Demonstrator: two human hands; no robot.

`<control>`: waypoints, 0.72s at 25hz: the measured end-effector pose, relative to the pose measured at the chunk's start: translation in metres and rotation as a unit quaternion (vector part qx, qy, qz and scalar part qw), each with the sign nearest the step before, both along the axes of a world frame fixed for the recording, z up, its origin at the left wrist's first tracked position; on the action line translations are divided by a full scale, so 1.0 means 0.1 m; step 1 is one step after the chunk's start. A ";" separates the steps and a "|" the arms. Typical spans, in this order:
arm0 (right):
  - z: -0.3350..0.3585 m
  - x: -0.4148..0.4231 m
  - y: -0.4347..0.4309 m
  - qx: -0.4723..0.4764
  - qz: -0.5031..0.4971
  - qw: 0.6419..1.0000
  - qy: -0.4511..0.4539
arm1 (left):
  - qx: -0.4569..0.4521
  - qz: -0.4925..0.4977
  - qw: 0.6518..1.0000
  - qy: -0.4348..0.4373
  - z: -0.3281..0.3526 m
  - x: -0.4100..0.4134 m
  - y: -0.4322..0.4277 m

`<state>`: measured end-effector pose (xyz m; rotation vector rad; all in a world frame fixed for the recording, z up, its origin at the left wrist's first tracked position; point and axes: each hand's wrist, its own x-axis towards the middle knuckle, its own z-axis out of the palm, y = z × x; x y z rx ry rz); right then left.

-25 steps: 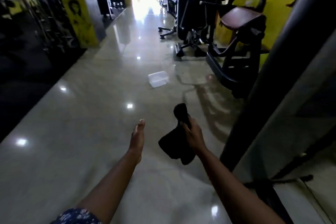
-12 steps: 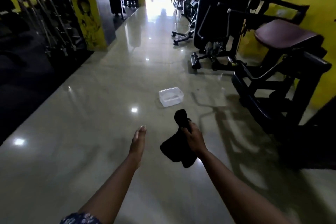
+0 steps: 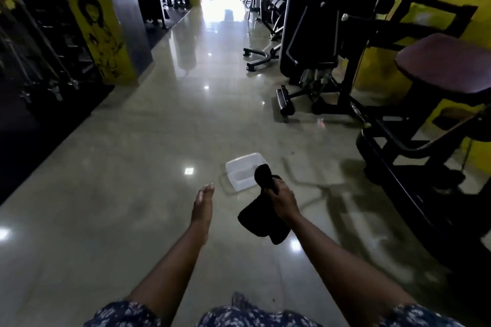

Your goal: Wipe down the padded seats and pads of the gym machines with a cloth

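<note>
My right hand [image 3: 282, 201] grips a black cloth [image 3: 261, 220] that hangs down below the fist, with one end sticking up above it. My left hand [image 3: 202, 203] is stretched forward beside it, fingers together and straight, holding nothing. At the right stands a black gym machine [image 3: 393, 138] with a maroon padded seat [image 3: 446, 64], well ahead and to the right of both hands. More dark machines [image 3: 313, 42] stand behind it along the yellow wall.
A clear plastic tub [image 3: 240, 170] sits on the glossy floor just beyond the cloth. A yellow printed pillar [image 3: 102, 37] and racks of bars line the left side. The polished aisle [image 3: 164, 119] runs ahead toward a bright doorway.
The view has moved forward and turned right: the tub is nearer to my hands, and the maroon seat has come further into view. Both hands keep their pose; the cloth stays gripped.
</note>
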<state>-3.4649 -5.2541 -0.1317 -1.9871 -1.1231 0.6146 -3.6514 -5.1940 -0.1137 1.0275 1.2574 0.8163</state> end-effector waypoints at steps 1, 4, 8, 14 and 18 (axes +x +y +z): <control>0.01 0.15 0.33 -0.008 0.002 1.000 -0.008 | -0.004 0.001 1.000 0.005 0.03 0.14 0.30; 0.04 0.56 1.24 -0.005 0.012 0.999 -0.032 | -0.018 0.007 1.000 0.003 0.08 0.56 1.14; 0.00 1.07 2.35 -0.016 0.003 0.999 -0.033 | -0.031 0.005 0.999 -0.002 0.02 1.07 2.18; -0.26 1.63 3.89 -0.055 -0.049 0.997 -0.033 | -0.026 -0.074 0.997 0.008 -0.20 1.88 3.73; -0.40 1.95 4.40 -0.095 -0.117 0.988 0.016 | -0.028 -0.156 0.986 0.045 -0.37 2.40 4.51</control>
